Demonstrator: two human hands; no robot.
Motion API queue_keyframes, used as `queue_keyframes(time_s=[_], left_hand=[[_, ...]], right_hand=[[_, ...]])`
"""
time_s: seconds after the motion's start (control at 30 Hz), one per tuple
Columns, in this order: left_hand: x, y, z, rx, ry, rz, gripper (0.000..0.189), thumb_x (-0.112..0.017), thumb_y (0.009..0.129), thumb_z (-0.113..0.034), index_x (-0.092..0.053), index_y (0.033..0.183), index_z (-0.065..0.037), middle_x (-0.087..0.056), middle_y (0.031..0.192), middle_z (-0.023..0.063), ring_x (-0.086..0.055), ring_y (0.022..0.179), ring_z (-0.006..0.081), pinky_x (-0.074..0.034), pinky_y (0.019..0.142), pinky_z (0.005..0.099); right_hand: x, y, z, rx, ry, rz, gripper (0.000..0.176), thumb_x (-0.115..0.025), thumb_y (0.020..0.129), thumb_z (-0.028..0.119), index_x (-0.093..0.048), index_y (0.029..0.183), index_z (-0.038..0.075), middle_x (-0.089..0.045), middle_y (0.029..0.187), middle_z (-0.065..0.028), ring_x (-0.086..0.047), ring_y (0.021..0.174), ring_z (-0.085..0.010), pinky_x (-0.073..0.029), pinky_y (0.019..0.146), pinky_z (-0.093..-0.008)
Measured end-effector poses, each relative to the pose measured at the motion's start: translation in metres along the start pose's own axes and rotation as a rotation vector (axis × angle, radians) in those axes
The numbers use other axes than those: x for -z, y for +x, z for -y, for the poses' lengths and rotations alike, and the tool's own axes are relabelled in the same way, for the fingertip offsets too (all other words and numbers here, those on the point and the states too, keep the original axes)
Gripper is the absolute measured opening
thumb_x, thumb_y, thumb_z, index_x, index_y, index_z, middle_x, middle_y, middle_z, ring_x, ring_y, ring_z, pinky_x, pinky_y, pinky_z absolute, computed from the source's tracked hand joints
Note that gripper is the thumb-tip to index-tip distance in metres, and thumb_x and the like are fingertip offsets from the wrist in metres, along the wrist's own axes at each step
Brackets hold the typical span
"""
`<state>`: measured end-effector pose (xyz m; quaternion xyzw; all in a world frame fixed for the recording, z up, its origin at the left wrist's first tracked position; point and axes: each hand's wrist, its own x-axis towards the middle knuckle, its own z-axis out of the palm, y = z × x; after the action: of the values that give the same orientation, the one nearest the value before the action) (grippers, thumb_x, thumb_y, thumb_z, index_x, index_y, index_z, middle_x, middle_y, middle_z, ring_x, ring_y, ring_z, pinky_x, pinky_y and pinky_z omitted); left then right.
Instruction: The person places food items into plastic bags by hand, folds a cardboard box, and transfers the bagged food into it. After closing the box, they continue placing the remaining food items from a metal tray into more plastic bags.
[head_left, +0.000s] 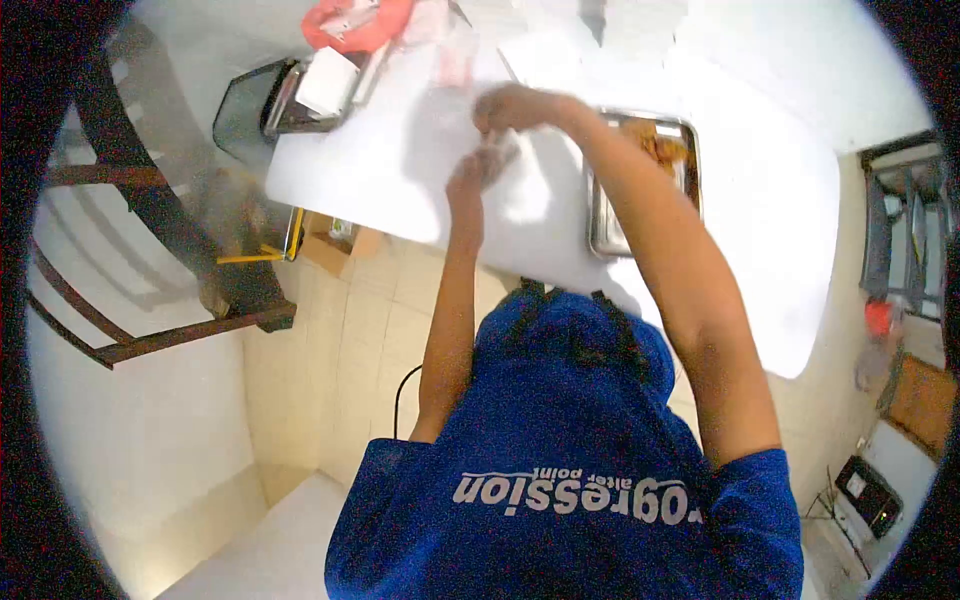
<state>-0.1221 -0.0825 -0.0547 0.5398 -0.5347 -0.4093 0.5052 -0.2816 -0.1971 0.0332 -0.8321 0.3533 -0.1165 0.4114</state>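
My left hand [480, 168] and my right hand [512, 107] are close together over the white table [390, 190], the right one farther from my body. Both look closed, with fingers pinched together, though motion blurs them. A pale, whitish, see-through thing [508, 150] shows between and beside the fingers; its kind cannot be made out. To the right, partly behind my right forearm, lies a shiny metal tray [607, 228]. Brown-orange pieces [660, 145], perhaps food, rest in its far part.
A red plastic bag [357, 22] lies at the table's far left. Near it, a white box-like item [327, 82] sits on a metal tray [292, 120]. A white sheet-like object [540, 58] is beyond my hands. Dark wooden furniture [150, 190] stands left; a shelf [910, 230] is at right.
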Motion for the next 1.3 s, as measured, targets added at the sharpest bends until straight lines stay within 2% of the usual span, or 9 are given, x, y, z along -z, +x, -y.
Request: queue_keyframes(time_s=[0.07,0.13,0.2,0.47,0.6,0.63,0.73,1.13,1.3], left_hand=[[0.036,-0.004,0.036,-0.005,-0.113,0.057,0.038,-0.046,0.099,-0.035,-0.062,0.112,-0.003,-0.064,0.099,0.0042,-0.058,0.094,0.0159,-0.046,0.087,0.0307],[0.081,-0.028,0.034,0.085,-0.160,0.172,0.049,-0.043,0.097,-0.050,-0.059,0.118,-0.008,-0.061,0.115,0.0088,-0.060,0.102,0.0191,-0.051,0.085,0.0361],[0.090,-0.025,0.000,0.177,-0.267,0.178,0.040,-0.040,0.100,-0.034,-0.061,0.114,-0.003,-0.064,0.108,0.0064,-0.060,0.096,0.0157,-0.050,0.082,0.0295],[0.100,0.027,0.018,0.321,-0.281,0.409,0.053,-0.040,0.098,-0.049,-0.053,0.126,-0.006,-0.059,0.120,0.0093,-0.062,0.100,0.0208,-0.056,0.077,0.0344],[0.086,0.039,0.030,0.157,-0.288,0.482,0.047,-0.060,0.091,-0.032,-0.051,0.128,-0.005,-0.059,0.118,0.0114,-0.061,0.101,0.0205,-0.053,0.082,0.0320],[0.103,0.034,-0.047,0.162,-0.248,0.540,0.050,-0.067,0.087,-0.024,-0.050,0.129,-0.005,-0.059,0.117,0.0127,-0.061,0.101,0.0205,-0.052,0.084,0.0312],[0.109,0.029,-0.076,0.284,-0.372,0.644,0.064,-0.075,0.077,-0.010,-0.046,0.133,-0.005,-0.059,0.116,0.0151,-0.061,0.104,0.0208,-0.051,0.086,0.0299],[0.116,0.058,-0.109,0.367,-0.338,0.708,0.061,-0.072,0.078,-0.001,-0.046,0.132,-0.006,-0.066,0.105,0.0157,-0.064,0.099,0.0218,-0.051,0.088,0.0335],[0.110,0.052,-0.109,0.318,-0.431,0.715,0.045,-0.070,0.079,0.001,-0.053,0.121,0.001,-0.065,0.102,0.0151,-0.065,0.094,0.0228,-0.056,0.082,0.0336]], right_hand=[[-0.049,-0.002,-0.004,-0.074,0.403,-0.068,0.033,-0.059,0.090,0.029,-0.060,0.116,0.008,-0.064,0.110,-0.0063,-0.060,0.099,-0.0189,-0.048,0.086,-0.0353],[-0.104,-0.008,0.019,-0.129,0.699,-0.179,0.044,-0.060,0.090,0.034,-0.054,0.124,0.006,-0.059,0.117,-0.0060,-0.058,0.105,-0.0198,-0.047,0.090,-0.0343],[-0.119,-0.002,0.021,-0.142,0.848,-0.338,0.029,-0.058,0.092,0.033,-0.058,0.110,0.011,-0.064,0.103,-0.0001,-0.061,0.095,-0.0168,-0.050,0.080,-0.0346],[-0.145,-0.016,0.042,-0.241,0.916,-0.514,0.046,-0.062,0.089,0.042,-0.056,0.122,0.011,-0.060,0.117,-0.0070,-0.057,0.106,-0.0185,-0.051,0.083,-0.0360],[-0.154,-0.029,0.044,-0.322,0.922,-0.604,0.034,-0.059,0.090,0.020,-0.055,0.121,0.008,-0.059,0.115,-0.0060,-0.058,0.100,-0.0159,-0.052,0.081,-0.0310],[-0.118,-0.049,0.117,-0.398,0.945,-0.632,0.033,-0.060,0.089,0.017,-0.056,0.120,0.007,-0.060,0.113,-0.0060,-0.059,0.097,-0.0153,-0.052,0.079,-0.0296],[-0.127,-0.061,0.103,-0.351,0.969,-0.672,0.031,-0.062,0.087,0.009,-0.056,0.117,0.005,-0.060,0.108,-0.0052,-0.061,0.090,-0.0143,-0.053,0.075,-0.0273],[-0.106,-0.062,0.084,-0.262,1.102,-0.731,0.051,-0.071,0.080,0.002,-0.050,0.126,-0.002,-0.066,0.102,-0.0144,-0.065,0.090,-0.0207,-0.058,0.076,-0.0309],[-0.083,-0.068,0.104,-0.352,1.041,-0.659,0.039,-0.059,0.093,0.028,-0.055,0.125,0.005,-0.062,0.112,-0.0063,-0.058,0.100,-0.0133,-0.050,0.084,-0.0306]])
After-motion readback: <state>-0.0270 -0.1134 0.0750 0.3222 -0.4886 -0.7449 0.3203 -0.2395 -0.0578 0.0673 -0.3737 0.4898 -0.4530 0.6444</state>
